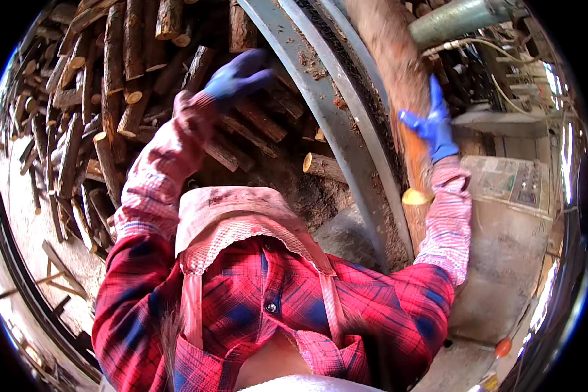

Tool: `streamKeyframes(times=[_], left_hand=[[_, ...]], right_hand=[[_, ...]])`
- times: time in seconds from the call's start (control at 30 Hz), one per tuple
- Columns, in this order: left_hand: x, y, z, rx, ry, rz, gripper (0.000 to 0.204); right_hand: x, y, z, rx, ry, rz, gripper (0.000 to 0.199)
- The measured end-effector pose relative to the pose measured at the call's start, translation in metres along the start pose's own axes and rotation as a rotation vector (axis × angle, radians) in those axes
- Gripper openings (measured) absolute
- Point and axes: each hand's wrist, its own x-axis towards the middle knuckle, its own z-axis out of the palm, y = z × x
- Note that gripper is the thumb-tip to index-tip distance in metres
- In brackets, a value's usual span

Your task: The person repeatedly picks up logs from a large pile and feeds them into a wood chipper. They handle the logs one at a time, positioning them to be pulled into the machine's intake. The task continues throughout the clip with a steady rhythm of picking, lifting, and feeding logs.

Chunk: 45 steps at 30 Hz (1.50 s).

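My left hand, in a blue glove, hangs over the log pile left of the metal conveyor. Its fingers are stretched out, slightly blurred, with nothing in them. My right hand, also blue-gloved, is spread at the right side of a thick log lying lengthwise along the conveyor. Its thumb reaches over the bark; whether the palm presses on the wood I cannot tell. Just below that hand, the log's pale cut end shows. Another log continues nearer to me, partly behind my right sleeve.
Many cut logs are heaped at the left and beneath my left arm. One short log lies close to the conveyor's left rail. At the right stand a green metal cylinder with hoses and a control box with buttons.
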Motion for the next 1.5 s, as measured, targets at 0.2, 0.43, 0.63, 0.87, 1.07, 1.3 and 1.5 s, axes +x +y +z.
streamKeyframes(times=[0.2,0.43,0.63,0.87,1.07,1.3,1.5], left_hand=[[-0.266,-0.232,-0.122,0.320,0.488,-0.655,0.047],[-0.378,-0.210,-0.115,0.288,0.537,-0.970,0.048],[-0.272,-0.234,-0.175,-0.175,0.619,-1.062,0.044],[-0.210,-0.356,-0.281,-0.403,0.485,-0.786,0.074],[-0.066,-0.407,-0.544,0.207,0.831,-0.626,0.106],[0.058,-0.464,-0.688,0.139,0.720,-0.509,0.123],[0.029,-0.489,-0.684,0.105,0.678,-0.584,0.130]], right_hand=[[-0.043,0.060,0.089,-0.121,-0.182,0.131,0.110],[0.026,-0.017,0.109,0.000,0.088,-0.030,0.095],[0.177,-0.232,0.376,0.566,-0.301,-0.113,0.096],[0.272,-0.387,0.649,1.055,-0.989,0.356,0.083],[0.276,-0.496,0.710,1.281,-0.821,0.482,0.073],[0.219,-0.450,0.715,1.118,-0.855,0.651,0.070],[0.275,-0.461,0.747,1.348,-0.709,0.667,0.080]])
